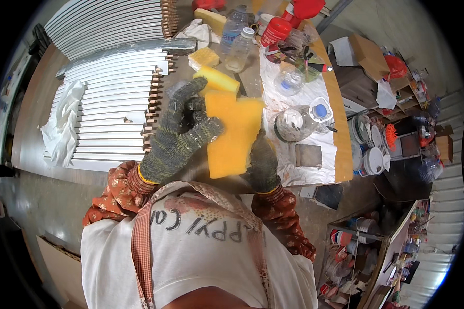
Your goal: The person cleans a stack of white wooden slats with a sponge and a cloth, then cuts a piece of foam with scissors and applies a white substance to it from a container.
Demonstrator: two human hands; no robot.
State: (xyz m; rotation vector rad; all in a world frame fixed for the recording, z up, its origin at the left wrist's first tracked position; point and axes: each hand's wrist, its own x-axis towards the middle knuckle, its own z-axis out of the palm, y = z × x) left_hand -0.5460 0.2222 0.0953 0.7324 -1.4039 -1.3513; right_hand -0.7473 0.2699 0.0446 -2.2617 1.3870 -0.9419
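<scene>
Between my hands, above the table's front edge, is an orange sponge sheet (233, 141) with a step in its top edge. My left hand (183, 131), in a dark grey knit glove, has its thumb on the sheet's left side and its other fingers curled. My right hand (263, 160), gloved alike, is closed round the lower right edge, its fingers partly hidden behind the sponge. Just beyond lies a paler yellow sponge block (219, 81), close to my left fingertips. Farther back sits a smaller yellow sponge (203, 58).
Rows of white strips with brown ends (113, 113) cover the table's left side, a white cloth (64, 123) draped over them. Clear plastic bottles (238, 51), a large jug (295, 123) and red containers (276, 32) stand rightward. A cluttered shelf (366, 232) is at lower right.
</scene>
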